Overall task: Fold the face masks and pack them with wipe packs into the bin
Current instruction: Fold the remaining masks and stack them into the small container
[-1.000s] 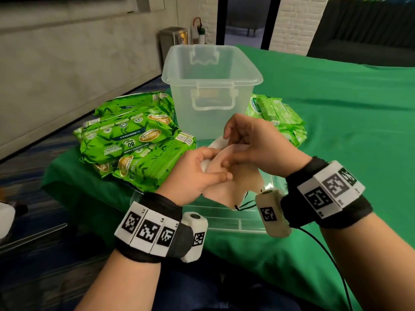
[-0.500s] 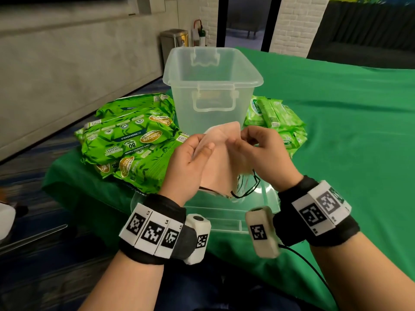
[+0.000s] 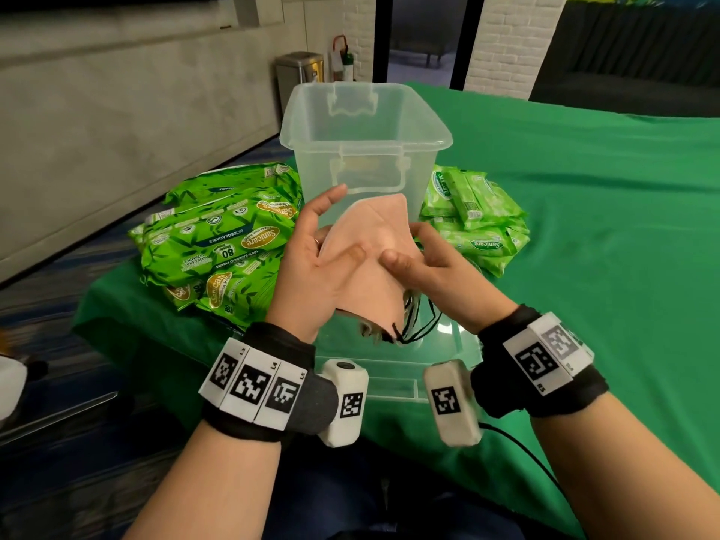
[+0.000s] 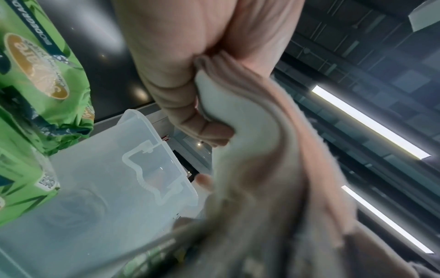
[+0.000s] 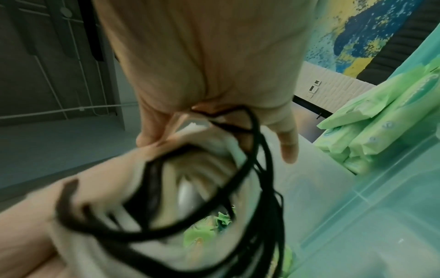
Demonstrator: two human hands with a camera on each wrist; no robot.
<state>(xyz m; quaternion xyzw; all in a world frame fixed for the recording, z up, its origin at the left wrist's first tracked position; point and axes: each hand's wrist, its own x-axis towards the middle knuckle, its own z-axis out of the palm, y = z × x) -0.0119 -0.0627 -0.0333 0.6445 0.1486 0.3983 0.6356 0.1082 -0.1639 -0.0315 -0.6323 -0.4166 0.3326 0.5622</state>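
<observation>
Head view: both hands hold a stack of masks [image 3: 370, 263] above the worktop [image 3: 584, 228], the left hand [image 3: 311, 267] gripping one side, the right hand [image 3: 424, 263] pinching the other. The bin [image 3: 366, 150] looks empty; wipe packs [image 3: 218, 243] lie unpacked either side. Left wrist view: fingers [image 4: 190, 105] curl round the layered masks. Right wrist view: black ear loops [image 5: 250, 169] dangle loose. Judgement: folding underway, packing not begun.

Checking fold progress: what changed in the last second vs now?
Both hands lifted the peach face mask from low over the clear lid up in front of the clear bin. The left hand opened from a curled grip, thumb pressing the mask; the right hand still pinches it. Bin, lid and wipe packs stayed put.
</observation>
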